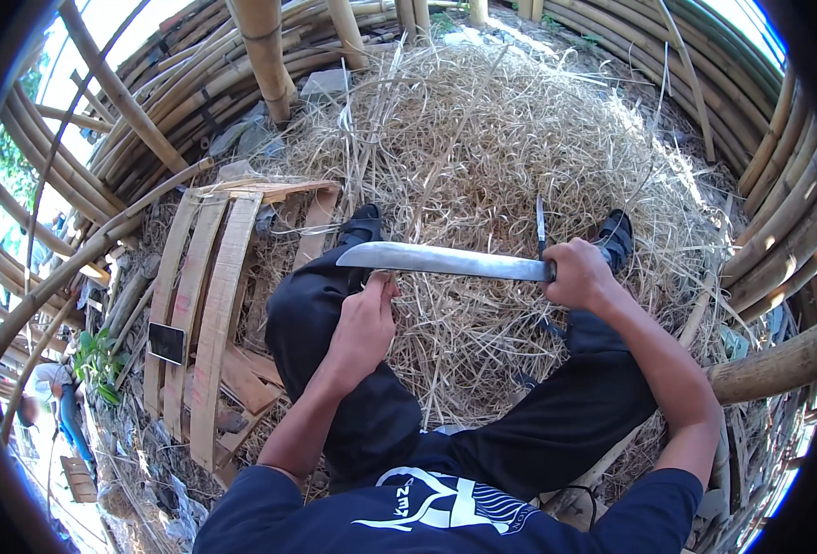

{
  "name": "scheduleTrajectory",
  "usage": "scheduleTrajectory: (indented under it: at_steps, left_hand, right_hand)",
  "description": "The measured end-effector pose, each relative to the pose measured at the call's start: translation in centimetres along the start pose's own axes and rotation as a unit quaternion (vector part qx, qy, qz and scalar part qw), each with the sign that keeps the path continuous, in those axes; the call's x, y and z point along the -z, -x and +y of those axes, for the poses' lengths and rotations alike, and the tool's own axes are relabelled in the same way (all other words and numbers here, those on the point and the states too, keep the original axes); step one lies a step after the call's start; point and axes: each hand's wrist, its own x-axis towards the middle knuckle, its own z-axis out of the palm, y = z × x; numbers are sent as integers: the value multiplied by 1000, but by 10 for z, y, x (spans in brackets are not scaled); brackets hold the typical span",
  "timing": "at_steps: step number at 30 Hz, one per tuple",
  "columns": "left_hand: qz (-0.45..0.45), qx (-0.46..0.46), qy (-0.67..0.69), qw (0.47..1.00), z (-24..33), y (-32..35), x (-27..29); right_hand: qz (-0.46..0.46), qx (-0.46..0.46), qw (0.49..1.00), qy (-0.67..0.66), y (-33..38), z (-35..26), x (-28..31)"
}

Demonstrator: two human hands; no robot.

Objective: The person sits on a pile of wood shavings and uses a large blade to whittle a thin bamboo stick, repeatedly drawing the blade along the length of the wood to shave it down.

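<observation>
So the right hand (579,275) has a solid wrap around the handle of a big machete (445,261), and the blade runs out flat to the left of that fist, silvery and wide near the tip. Left hand (362,328) sits just below the tip end, fingers curled in, thumb up close; honestly can't tell if it's pinching the edge or just near it. There's a smaller knife (540,220) just beyond the right hand, blade pointing away, and I can't make out if it touches the knuckles. Beyond both hands is a big heap of dry straw (482,138). Off to the left of the left hand there's a wooden slat frame (216,332) with a dark phone-like thing (167,343) lying on it.
</observation>
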Motion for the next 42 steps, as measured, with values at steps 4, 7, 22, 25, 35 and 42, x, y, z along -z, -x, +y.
scheduleTrajectory:
  at_steps: [4,7,22,25,35,42]
  left_hand:
    - [22,-67,-11,997,-13,2,-8]
    - [-49,36,19,998,4,5,2]
    - [-16,-24,18,999,-6,9,0]
    - [-18,-26,19,999,-11,9,0]
    - [-29,-35,15,999,-7,10,0]
    - [-40,-3,24,999,-6,9,5]
  right_hand:
    - [6,-28,998,53,-18,12,6]
    - [28,-259,963,-62,-25,41,23]
    - [56,-141,988,28,-17,39,17]
    - [108,-241,964,16,-21,56,19]
    - [39,-59,996,63,-10,46,14]
    - [122,-258,957,-48,-14,52,18]
